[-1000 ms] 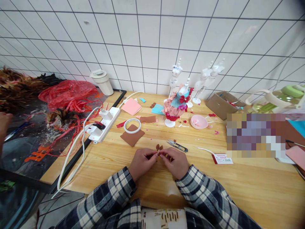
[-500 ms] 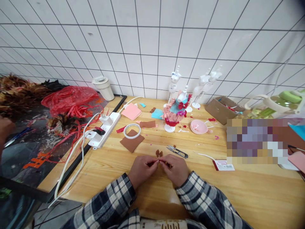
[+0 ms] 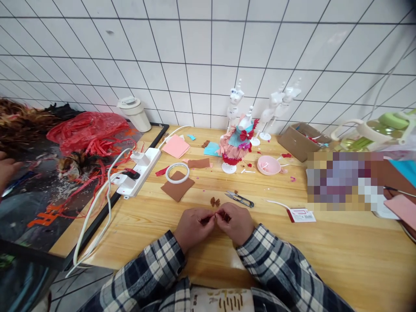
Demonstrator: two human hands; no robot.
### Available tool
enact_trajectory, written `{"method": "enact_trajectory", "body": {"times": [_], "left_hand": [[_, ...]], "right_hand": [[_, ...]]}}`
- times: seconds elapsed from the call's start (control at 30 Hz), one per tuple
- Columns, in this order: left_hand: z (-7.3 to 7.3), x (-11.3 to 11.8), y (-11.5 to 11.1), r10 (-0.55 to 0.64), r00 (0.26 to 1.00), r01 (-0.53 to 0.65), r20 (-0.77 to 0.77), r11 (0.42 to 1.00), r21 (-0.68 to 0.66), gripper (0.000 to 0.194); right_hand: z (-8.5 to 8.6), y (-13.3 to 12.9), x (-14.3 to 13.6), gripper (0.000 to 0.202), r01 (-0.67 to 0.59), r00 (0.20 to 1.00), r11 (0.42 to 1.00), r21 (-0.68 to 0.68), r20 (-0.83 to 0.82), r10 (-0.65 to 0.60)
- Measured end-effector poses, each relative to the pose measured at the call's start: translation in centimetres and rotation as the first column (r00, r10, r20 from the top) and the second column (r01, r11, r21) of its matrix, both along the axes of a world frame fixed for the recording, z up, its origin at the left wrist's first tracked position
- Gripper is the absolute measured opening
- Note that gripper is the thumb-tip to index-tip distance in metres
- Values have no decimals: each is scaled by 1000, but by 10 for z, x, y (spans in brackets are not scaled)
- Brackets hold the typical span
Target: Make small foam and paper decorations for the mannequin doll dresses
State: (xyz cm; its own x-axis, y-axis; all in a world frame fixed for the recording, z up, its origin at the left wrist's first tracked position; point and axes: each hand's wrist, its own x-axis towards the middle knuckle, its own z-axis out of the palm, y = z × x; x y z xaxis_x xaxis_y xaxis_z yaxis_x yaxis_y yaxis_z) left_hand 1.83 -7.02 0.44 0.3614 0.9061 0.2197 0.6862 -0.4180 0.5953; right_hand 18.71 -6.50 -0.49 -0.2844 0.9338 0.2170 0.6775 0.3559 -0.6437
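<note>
My left hand (image 3: 196, 227) and my right hand (image 3: 236, 223) meet over the table, thumbs and fingertips pinched together. A little brown shows among the right fingers, like a small piece of brown paper; most of it is hidden. Just beyond the fingertips lies a small brown paper bow (image 3: 215, 202). Thread snips (image 3: 239, 199) rest on the wood past my right hand. Farther left, a roll of white tape (image 3: 177, 173) overlaps a brown paper square (image 3: 178, 190).
A small dress form in a paper dress (image 3: 236, 145) stands near white dress forms (image 3: 274, 104). Around are a pink dish (image 3: 268, 165), cardboard box (image 3: 297, 141), tag (image 3: 303, 215), power strip (image 3: 139, 173) and white cup (image 3: 134, 114). Another person's hand (image 3: 8, 171) is at far left.
The view has shifted slightly. My hands stay pinched together, with the fingers turned a little and the brown bow now showing apart from them. The other person's hand has moved inward.
</note>
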Motion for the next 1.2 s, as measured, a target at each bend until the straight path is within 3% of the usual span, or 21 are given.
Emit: {"method": "enact_trajectory", "body": {"times": [0.1,0.3,0.83,1.0,1.2], "left_hand": [[2,1,-1,-10,1000,10,25,1000,-15,19],[2,0,1,58,992,-47,113,994,-98,20],[-1,4,-3,88,995,-86,38,994,-66,15],[-3,3,-3,67,994,-58,85,993,-105,16],[3,1,0,33,984,-23,173,998,-58,16]], "right_hand": [[-1,1,1,5,32,997,999,-40,-64,-35],[-1,1,5,16,-32,984,997,-73,-180,18],[0,0,3,12,2,999,999,-42,-37,-4],[2,0,-1,12,59,976,971,-233,-189,-105],[-5,2,-3,18,19,855,896,-443,-457,-244]]}}
